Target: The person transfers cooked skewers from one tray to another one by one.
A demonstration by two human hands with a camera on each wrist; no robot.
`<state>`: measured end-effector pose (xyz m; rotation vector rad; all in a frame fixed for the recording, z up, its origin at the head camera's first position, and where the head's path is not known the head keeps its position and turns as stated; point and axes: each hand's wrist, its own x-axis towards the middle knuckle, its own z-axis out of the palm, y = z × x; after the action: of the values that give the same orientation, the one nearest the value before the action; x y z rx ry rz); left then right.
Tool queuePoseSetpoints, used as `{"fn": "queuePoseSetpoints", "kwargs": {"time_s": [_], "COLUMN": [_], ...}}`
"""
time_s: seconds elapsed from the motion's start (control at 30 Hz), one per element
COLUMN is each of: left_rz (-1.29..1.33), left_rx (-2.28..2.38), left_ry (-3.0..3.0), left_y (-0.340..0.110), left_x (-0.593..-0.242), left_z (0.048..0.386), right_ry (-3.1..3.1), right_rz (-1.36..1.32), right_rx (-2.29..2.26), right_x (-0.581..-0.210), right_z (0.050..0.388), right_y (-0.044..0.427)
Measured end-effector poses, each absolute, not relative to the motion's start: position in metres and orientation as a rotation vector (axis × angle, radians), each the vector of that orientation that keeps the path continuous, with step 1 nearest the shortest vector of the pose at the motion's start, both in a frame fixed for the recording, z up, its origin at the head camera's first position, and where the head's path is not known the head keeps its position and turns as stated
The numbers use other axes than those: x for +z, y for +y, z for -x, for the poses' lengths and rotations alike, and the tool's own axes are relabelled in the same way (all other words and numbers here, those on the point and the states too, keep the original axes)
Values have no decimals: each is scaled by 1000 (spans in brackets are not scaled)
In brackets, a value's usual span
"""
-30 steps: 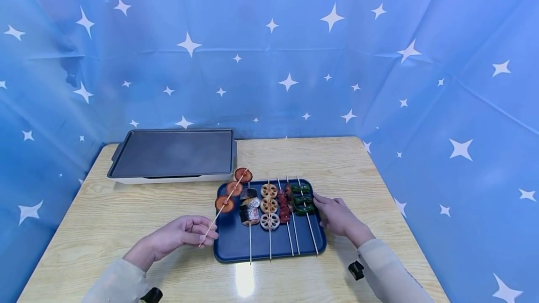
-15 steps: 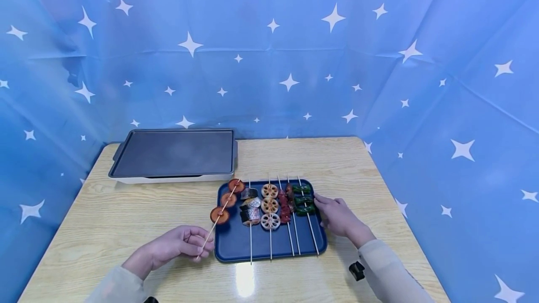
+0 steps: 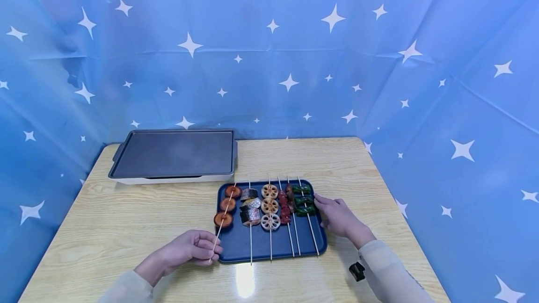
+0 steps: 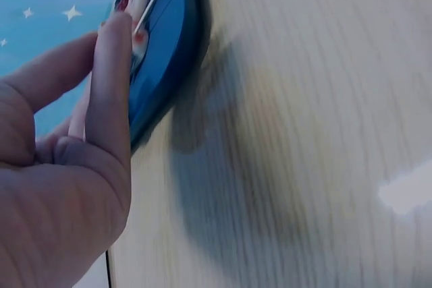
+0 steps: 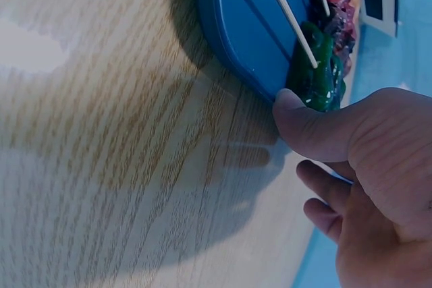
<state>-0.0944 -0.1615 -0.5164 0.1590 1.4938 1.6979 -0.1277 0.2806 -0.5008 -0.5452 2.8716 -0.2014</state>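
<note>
In the head view my left hand [image 3: 191,251] pinches the lower stick end of a mushroom skewer [image 3: 228,205], whose round brown caps lie over the left side of a dark blue tray [image 3: 240,247]. Whether the caps touch the tray is hard to tell. My right hand [image 3: 338,219] holds the tray's right rim; the right wrist view shows its thumb [image 5: 290,102] on the edge beside the green pepper skewer [image 5: 316,65]. Between them on the tray lie a fish skewer [image 3: 251,209], a lotus root skewer [image 3: 270,205] and red meat skewers [image 3: 284,207].
A flat black griddle [image 3: 172,153] with a white base stands at the back left of the wooden table [image 3: 303,158]. A blue star-patterned curtain [image 3: 269,69] surrounds the table behind and at the sides.
My left hand has lowered the mushroom skewer, drawing it nearer and turning it more in line with the other skewers. My right hand has stayed at the tray's rim.
</note>
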Motion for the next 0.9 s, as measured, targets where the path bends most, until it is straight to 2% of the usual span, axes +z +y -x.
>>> {"fn": "queuePoseSetpoints", "kwargs": {"time_s": [0.9], "left_rz": [-63], "left_rx": [1503], "left_ry": [1967], "left_y": [-108], "left_x": [-524], "left_z": [90], "right_ry": [2865], "right_rz": [522], "right_rx": [-197], "right_x": [-502], "right_z": [128], "right_y": [280]}}
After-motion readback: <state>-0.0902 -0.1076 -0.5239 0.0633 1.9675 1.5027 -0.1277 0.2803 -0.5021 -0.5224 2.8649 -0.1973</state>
